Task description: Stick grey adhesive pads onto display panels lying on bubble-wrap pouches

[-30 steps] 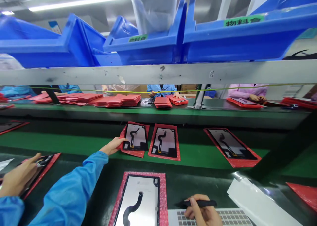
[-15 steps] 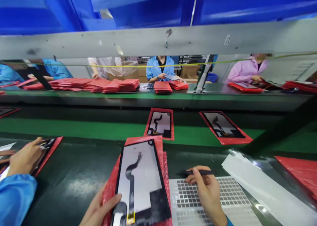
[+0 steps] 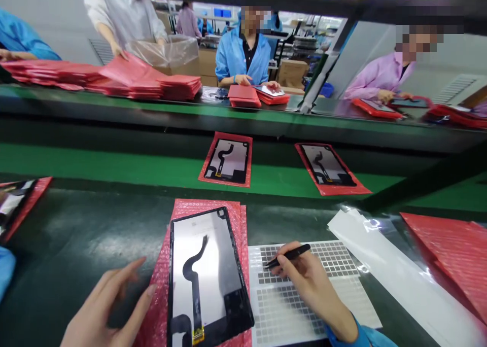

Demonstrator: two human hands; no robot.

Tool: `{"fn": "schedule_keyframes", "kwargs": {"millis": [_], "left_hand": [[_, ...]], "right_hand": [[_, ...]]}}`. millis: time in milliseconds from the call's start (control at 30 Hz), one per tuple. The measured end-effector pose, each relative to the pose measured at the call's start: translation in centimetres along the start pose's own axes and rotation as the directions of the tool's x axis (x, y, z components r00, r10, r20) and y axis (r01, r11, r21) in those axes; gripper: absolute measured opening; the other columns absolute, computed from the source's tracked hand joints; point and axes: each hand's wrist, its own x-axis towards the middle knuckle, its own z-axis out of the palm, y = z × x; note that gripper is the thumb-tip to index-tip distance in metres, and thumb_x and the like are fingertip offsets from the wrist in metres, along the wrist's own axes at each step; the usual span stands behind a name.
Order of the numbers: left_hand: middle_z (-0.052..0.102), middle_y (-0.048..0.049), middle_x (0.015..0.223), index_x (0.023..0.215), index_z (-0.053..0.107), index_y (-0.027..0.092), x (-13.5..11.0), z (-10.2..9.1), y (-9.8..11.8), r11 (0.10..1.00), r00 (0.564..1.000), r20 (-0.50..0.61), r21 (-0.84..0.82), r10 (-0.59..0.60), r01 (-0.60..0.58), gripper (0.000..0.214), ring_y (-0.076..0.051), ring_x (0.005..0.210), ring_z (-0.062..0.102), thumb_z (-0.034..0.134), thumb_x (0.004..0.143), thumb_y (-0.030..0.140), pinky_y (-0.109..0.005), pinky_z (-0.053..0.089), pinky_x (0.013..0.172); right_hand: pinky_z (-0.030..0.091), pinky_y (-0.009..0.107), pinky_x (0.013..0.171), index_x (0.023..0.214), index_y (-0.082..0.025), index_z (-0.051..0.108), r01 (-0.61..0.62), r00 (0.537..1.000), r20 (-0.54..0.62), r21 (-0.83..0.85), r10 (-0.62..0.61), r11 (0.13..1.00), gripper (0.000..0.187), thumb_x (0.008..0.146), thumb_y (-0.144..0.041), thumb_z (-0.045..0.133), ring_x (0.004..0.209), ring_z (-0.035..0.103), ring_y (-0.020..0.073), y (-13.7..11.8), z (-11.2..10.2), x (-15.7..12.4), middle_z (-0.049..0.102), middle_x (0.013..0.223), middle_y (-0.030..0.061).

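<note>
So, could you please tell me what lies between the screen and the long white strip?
The head view shows a white sheet of grey squares under the right hand.

Right hand (image 3: 312, 296): holds black tweezers (image 3: 289, 255) above a sheet of grey squares (image 3: 277, 311).
Left hand (image 3: 110, 306): open, beside a display panel (image 3: 205, 271) on a pink bubble bag (image 3: 205, 203).

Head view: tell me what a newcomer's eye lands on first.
A tablet screen with a black flex cable lies on a pink bubble bag at bottom centre, beside the open left hand. To its right, the right hand holds black tweezers over a sheet of grey squares. Red bags lie piled on the far bench, at left.
</note>
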Motion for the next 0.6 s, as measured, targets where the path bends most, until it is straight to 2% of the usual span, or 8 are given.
{"fn": "schedule_keyframes", "kwargs": {"millis": [67, 133, 233, 300, 333, 367, 467, 600], "left_hand": [[0.07, -0.0029, 0.106, 0.129, 0.059, 0.035, 0.5, 0.0, 1.8, 0.976, 0.979, 0.033, 0.075, 0.201, -0.203, 0.034, -0.022, 0.086, 0.071, 0.062, 0.096, 0.043, -0.029, 0.06, 0.076], [0.072, -0.003, 0.113, 0.127, 0.059, 0.034, 0.8, 0.7, 4.1, 0.903, 0.892, 0.184, 0.05, 0.412, -0.427, 0.027, -0.02, 0.094, 0.072, 0.059, 0.099, 0.035, -0.025, 0.059, 0.084], [0.075, -0.0066, 0.11, 0.127, 0.062, 0.024, 0.9, 3.0, 7.0, 0.701, 0.65, 0.39, 0.018, 0.652, -0.713, 0.027, -0.021, 0.093, 0.075, 0.055, 0.101, 0.031, -0.026, 0.061, 0.084], [0.077, -0.0102, 0.1, 0.127, 0.063, 0.015, 0.7, 4.6, 8.1, 0.564, 0.503, 0.511, 0.044, 0.697, -0.825, 0.031, -0.025, 0.086, 0.076, 0.056, 0.1, 0.029, -0.031, 0.064, 0.074], [0.077, -0.0116, 0.098, 0.131, 0.062, 0.012, 0.6, 5.3, 8.4, 0.524, 0.465, 0.581, 0.077, 0.668, -0.848, 0.036, -0.027, 0.084, 0.076, 0.059, 0.098, 0.028, -0.033, 0.064, 0.069], [0.076, -0.0128, 0.097, 0.136, 0.059, 0.009, 0.4, 5.9, 8.6, 0.502, 0.449, 0.649, 0.117, 0.614, -0.857, 0.045, -0.029, 0.084, 0.075, 0.062, 0.096, 0.029, -0.034, 0.064, 0.066], [0.074, -0.0153, 0.105, 0.149, 0.047, 0.006, 0.0, 6.9, 9.0, 0.514, 0.472, 0.765, 0.218, 0.438, -0.83, 0.07, -0.03, 0.089, 0.074, 0.071, 0.092, 0.038, -0.037, 0.065, 0.066], [0.073, -0.014, 0.105, 0.149, 0.046, 0.005, -0.3, 7.1, 8.8, 0.517, 0.462, 0.772, 0.205, 0.436, -0.831, 0.075, -0.028, 0.09, 0.072, 0.073, 0.092, 0.044, -0.036, 0.065, 0.069]], "right_hand": [[0.063, 0.032, 0.065, 0.094, -0.02, 0.068, -0.024, 0.999, 0.035, -0.045, 0.025, 0.999, 0.029, 0.095, -0.048, 0.071, 0.072, 0.08, 0.0233, 0.4, 0.0, -0.5, 0.077, 0.08, 0.0049], [0.063, 0.033, 0.067, 0.093, -0.02, 0.067, -0.019, 0.999, 0.049, -0.082, 0.023, 0.996, 0.029, 0.096, -0.048, 0.069, 0.073, 0.08, 0.0235, 0.7, 0.1, -0.6, 0.076, 0.081, 0.0048], [0.063, 0.034, 0.069, 0.094, -0.02, 0.068, -0.009, 0.998, 0.066, -0.133, 0.018, 0.991, 0.027, 0.098, -0.047, 0.067, 0.074, 0.079, 0.0238, 0.6, 0.1, -0.6, 0.075, 0.082, 0.0051], [0.062, 0.034, 0.07, 0.095, -0.02, 0.068, -0.008, 0.997, 0.079, -0.167, 0.021, 0.986, 0.027, 0.099, -0.047, 0.066, 0.075, 0.079, 0.0242, 0.4, 0.0, -0.4, 0.075, 0.084, 0.0056], [0.062, 0.035, 0.07, 0.095, -0.02, 0.067, -0.009, 0.996, 0.089, -0.18, 0.025, 0.984, 0.027, 0.099, -0.047, 0.066, 0.076, 0.079, 0.0245, 0.3, 0.0, -0.4, 0.076, 0.084, 0.0059], [0.062, 0.035, 0.07, 0.096, -0.02, 0.067, -0.01, 0.995, 0.1, -0.188, 0.03, 0.982, 0.027, 0.099, -0.047, 0.066, 0.076, 0.079, 0.0247, 0.2, -0.1, -0.3, 0.076, 0.084, 0.0061], [0.062, 0.036, 0.071, 0.096, -0.021, 0.066, -0.022, 0.991, 0.126, -0.202, 0.049, 0.979, 0.028, 0.099, -0.048, 0.065, 0.077, 0.079, 0.0248, 0.3, -0.2, -0.2, 0.076, 0.084, 0.0063], [0.061, 0.036, 0.072, 0.097, -0.021, 0.066, -0.047, 0.988, 0.138, -0.182, 0.073, 0.982, 0.028, 0.099, -0.049, 0.065, 0.078, 0.077, 0.0239, 0.8, -0.2, -0.2, 0.076, 0.086, 0.0068]]}}
